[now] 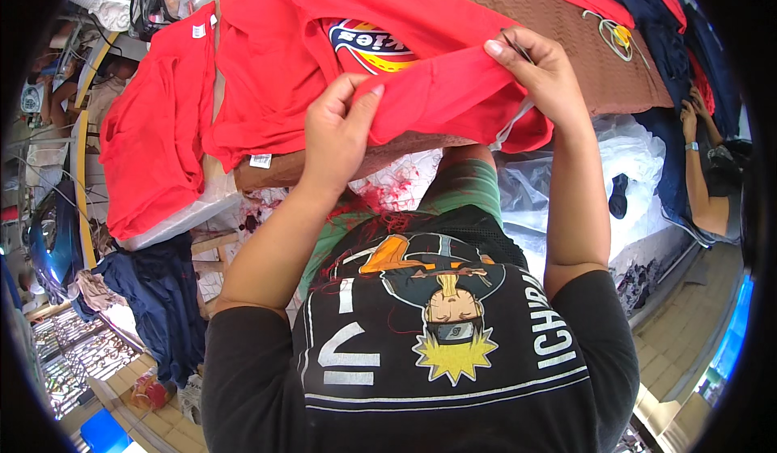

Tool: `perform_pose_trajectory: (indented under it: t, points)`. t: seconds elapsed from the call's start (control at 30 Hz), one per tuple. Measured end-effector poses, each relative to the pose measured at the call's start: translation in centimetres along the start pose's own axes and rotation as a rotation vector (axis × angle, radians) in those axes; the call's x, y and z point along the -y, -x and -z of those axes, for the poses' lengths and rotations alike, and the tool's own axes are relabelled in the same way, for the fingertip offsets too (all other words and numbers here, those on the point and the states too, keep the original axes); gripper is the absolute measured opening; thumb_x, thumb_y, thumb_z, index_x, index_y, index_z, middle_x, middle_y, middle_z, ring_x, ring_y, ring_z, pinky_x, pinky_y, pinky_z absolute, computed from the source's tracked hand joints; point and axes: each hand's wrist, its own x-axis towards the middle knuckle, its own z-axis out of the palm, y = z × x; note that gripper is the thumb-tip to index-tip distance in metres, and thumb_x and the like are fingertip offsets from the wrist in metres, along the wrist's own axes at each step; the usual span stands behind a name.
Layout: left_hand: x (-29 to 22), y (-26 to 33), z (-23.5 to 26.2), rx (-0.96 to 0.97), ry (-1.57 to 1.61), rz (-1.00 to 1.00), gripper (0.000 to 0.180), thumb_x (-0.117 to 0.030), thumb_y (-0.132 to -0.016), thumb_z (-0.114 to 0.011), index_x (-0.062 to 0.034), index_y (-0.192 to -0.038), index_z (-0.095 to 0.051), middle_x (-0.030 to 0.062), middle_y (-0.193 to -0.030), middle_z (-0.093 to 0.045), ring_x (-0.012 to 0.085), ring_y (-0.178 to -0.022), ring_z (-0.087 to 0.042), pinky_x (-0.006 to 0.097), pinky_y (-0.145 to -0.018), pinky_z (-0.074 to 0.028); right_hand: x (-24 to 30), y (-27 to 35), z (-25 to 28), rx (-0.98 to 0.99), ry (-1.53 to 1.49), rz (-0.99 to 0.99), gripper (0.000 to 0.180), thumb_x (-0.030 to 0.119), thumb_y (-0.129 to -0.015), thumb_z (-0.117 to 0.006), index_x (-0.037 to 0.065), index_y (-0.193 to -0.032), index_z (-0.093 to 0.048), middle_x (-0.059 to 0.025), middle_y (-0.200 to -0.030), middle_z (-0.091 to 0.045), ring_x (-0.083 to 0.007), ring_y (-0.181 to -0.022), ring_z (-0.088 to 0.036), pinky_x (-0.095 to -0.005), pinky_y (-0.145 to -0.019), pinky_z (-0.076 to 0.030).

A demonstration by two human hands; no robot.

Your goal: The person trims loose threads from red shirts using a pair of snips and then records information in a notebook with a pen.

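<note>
Messy workshop here: a counter (566,40) under a brown quilted cover, red shirts (154,129) and navy cloth (158,291) heaped around, clear plastic bags (631,161) by the edge. The red sleeve (441,93) is stretched over the counter's near edge, long axis running left to right, rising slightly rightward. Left hand (340,133) grip pinches one end, right hand (542,72) grip pinches the other, holding small snips (515,45) too
</note>
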Motion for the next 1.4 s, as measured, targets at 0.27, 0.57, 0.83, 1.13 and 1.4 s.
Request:
perform_pose_trajectory:
  t: [0.27,0.57,0.83,1.13,1.4]
  points:
    - [1.9,0.4,0.9,0.201,-0.437,0.153,0.021,-0.016,-0.090,-0.063,0.0008,-0.102,-0.062,0.0033,-0.091,-0.064,0.0078,-0.083,-0.058,0.023,-0.076,-0.047,-0.5,0.6,-0.1,0.029,0.371,-0.011,0.024,0.024,-0.083,-0.071,0.002,-0.092,-0.067,-0.0013,-0.077,-0.065,-0.0089,-0.071,-0.056,-0.0238,-0.068,-0.045]
    - [0.7,0.2,-2.0,0.317,-0.839,-0.500,0.022,-0.011,-0.081,-0.068,-0.0076,-0.103,-0.067,0.0093,-0.107,-0.062,0.0246,-0.092,-0.064,0.034,-0.079,-0.052,-1.7,2.0,-3.5,-0.008,0.333,-0.006,0.022,0.015,-0.083,-0.070,0.001,-0.100,-0.065,-0.0022,-0.088,-0.067,-0.0097,-0.082,-0.058,-0.0258,-0.076,-0.047]
    - [4.8,-0.8,-2.7,0.245,-0.923,-0.456,0.019,-0.009,-0.078,-0.069,-0.0071,-0.097,-0.069,0.0074,-0.100,-0.064,0.0242,-0.090,-0.064,0.033,-0.073,-0.053,-3.5,2.9,-4.3,-0.060,0.231,0.013,0.030,0.023,-0.085,-0.067,0.004,-0.108,-0.060,-0.0143,-0.095,-0.067,-0.0271,-0.091,-0.066,-0.0360,-0.080,-0.050]
    - [4.9,-2.0,-2.4,0.169,-0.795,-0.219,0.017,-0.014,-0.085,-0.067,-0.0016,-0.096,-0.067,0.0119,-0.083,-0.069,0.0205,-0.075,-0.068,0.029,-0.069,-0.053,-4.5,3.6,-4.4,0.075,0.235,0.014,0.016,0.013,-0.083,-0.065,0.004,-0.097,-0.064,-0.0123,-0.091,-0.067,-0.0272,-0.086,-0.064,-0.0355,-0.076,-0.050]
    - [4.8,-1.7,-2.8,0.156,-0.712,-0.148,0.017,-0.013,-0.087,-0.065,0.0000,-0.098,-0.066,0.0110,-0.082,-0.070,0.0127,-0.073,-0.067,0.026,-0.067,-0.052,-2.6,3.3,-4.4,0.125,0.532,0.115,0.014,0.017,-0.082,-0.063,0.009,-0.094,-0.064,-0.0095,-0.090,-0.065,-0.0317,-0.085,-0.062,-0.0420,-0.070,-0.049]
